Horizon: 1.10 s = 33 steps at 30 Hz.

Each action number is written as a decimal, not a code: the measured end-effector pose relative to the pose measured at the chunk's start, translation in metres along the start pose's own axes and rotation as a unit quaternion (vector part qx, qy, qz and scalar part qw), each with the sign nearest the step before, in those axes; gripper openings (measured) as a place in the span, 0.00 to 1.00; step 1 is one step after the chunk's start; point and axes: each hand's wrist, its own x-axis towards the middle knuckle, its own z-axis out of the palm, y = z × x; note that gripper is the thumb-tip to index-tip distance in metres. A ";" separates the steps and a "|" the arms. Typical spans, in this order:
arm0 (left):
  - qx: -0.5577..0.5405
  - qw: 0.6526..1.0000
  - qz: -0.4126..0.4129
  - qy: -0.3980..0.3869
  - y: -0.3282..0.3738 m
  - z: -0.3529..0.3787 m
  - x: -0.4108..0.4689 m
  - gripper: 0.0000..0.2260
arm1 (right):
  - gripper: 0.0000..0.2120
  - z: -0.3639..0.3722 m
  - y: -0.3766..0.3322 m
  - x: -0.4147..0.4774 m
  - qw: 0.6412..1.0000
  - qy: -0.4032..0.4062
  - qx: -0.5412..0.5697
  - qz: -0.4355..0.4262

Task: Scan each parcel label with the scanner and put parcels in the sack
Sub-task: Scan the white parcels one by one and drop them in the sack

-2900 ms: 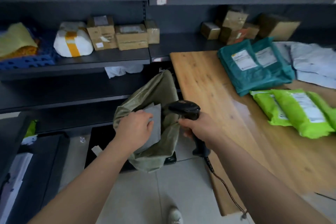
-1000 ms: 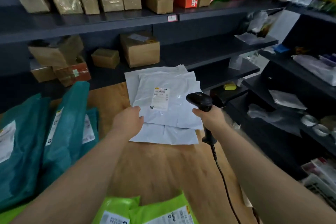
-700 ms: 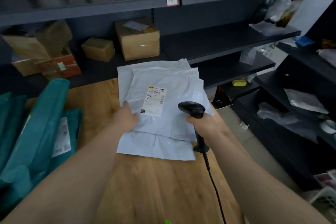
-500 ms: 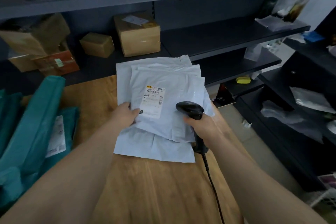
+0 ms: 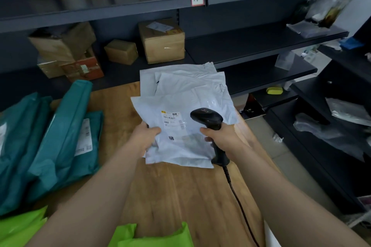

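Note:
My left hand (image 5: 145, 137) grips the left edge of a white parcel (image 5: 180, 146), holding it above the wooden table (image 5: 180, 196) with its label (image 5: 172, 119) facing up. My right hand (image 5: 222, 138) holds the black corded scanner (image 5: 206, 117) by its handle, its head over the right side of the parcel, just right of the label. More white parcels (image 5: 180, 80) lie stacked at the table's far end. The sack is out of view.
Teal parcels (image 5: 60, 146) lie on the table's left and bright green parcels (image 5: 152, 234) at its near edge. Dark shelves (image 5: 140, 4) with cardboard boxes (image 5: 162, 42) stand behind the table, and more shelving (image 5: 331, 126) runs along the right. The scanner cable (image 5: 239, 206) trails over the table.
I turned away from the sack to the white pile. My left hand took the top white parcel and lifted it toward me; the scanner head moved over it.

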 end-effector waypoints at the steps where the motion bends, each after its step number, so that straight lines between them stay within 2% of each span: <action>1: 0.015 1.000 -0.010 -0.011 -0.005 -0.004 -0.006 0.09 | 0.10 0.000 -0.002 -0.006 1.000 -0.009 0.010 0.000; 4: 0.026 0.998 -0.040 -0.047 -0.022 -0.019 -0.026 0.16 | 0.10 -0.001 -0.007 -0.026 0.999 -0.038 0.007 -0.004; 6: 0.017 0.998 -0.038 -0.036 -0.031 -0.028 -0.041 0.18 | 0.09 0.000 -0.010 -0.041 0.998 -0.051 -0.018 -0.010; 8: -0.008 0.999 -0.029 -0.021 -0.038 -0.037 -0.055 0.19 | 0.08 0.003 -0.013 -0.057 0.997 -0.065 -0.048 -0.018; 13: -0.061 0.996 0.021 -0.056 -0.041 -0.061 -0.093 0.20 | 0.09 0.017 -0.026 -0.111 0.991 -0.096 -0.087 -0.045; 20: -0.074 0.992 0.072 -0.079 -0.035 -0.100 -0.136 0.25 | 0.06 0.043 -0.047 -0.178 0.989 -0.075 -0.106 -0.065; 29: -0.061 0.988 0.108 -0.086 -0.036 -0.133 -0.158 0.22 | 0.08 0.056 -0.060 -0.219 0.992 -0.058 -0.085 -0.068; 33: -0.063 0.989 0.106 -0.078 -0.042 -0.145 -0.159 0.23 | 0.08 0.061 -0.059 -0.228 0.993 -0.060 -0.079 -0.059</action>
